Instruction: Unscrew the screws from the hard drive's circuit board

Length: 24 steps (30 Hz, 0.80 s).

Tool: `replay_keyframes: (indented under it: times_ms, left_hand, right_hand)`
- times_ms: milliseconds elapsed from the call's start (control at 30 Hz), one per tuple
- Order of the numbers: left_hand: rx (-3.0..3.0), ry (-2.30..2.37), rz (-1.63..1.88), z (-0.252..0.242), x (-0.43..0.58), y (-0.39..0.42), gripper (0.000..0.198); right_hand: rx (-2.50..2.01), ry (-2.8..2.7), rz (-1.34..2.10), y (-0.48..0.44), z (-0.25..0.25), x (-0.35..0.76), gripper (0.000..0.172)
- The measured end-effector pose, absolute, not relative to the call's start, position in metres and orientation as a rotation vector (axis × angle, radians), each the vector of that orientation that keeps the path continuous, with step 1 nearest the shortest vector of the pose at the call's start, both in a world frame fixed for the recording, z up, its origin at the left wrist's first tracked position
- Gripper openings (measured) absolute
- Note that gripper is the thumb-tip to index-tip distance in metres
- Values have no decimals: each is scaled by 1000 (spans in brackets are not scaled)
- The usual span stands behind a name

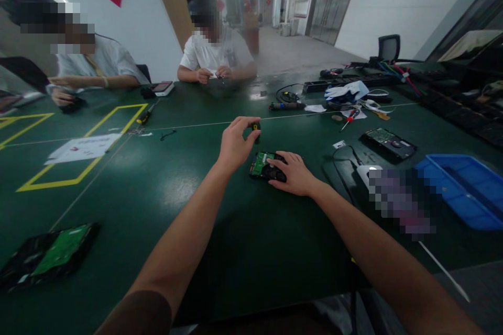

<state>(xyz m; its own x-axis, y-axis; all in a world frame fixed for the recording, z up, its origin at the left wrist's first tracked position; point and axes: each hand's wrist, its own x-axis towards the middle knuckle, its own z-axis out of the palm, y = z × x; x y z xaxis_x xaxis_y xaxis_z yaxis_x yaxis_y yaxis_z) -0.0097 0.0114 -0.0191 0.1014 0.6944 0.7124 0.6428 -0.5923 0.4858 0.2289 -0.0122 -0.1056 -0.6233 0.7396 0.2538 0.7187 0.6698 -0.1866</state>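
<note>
My left hand [238, 142] pinches a short black-and-yellow screwdriver [256, 128] between thumb and fingers, upright above the left part of a hard drive. Whether its tip touches the drive is too small to tell. The hard drive [260, 165] lies on the table with its green circuit board facing up. Across the drive's right side rests my right hand [294, 174], its fingers gripping the casing and hiding that part of it.
On the green table [165, 241], another hard drive [389, 144] lies right, beside a blue tray [471, 188]. A circuit-board device [51, 254] sits near left. A red screwdriver [349, 119], gloves [346, 91] and cables lie far right. Two people sit opposite, their hands busy with small parts.
</note>
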Motion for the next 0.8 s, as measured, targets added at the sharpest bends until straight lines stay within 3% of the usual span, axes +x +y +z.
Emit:
replay_keyframes:
  times_ms: [800]
  left_hand:
    - [2198, 1300, 1577, -20, -9, 10, 25]
  right_hand:
    - [-1153, -2576, 83, -12, -107, 228, 71]
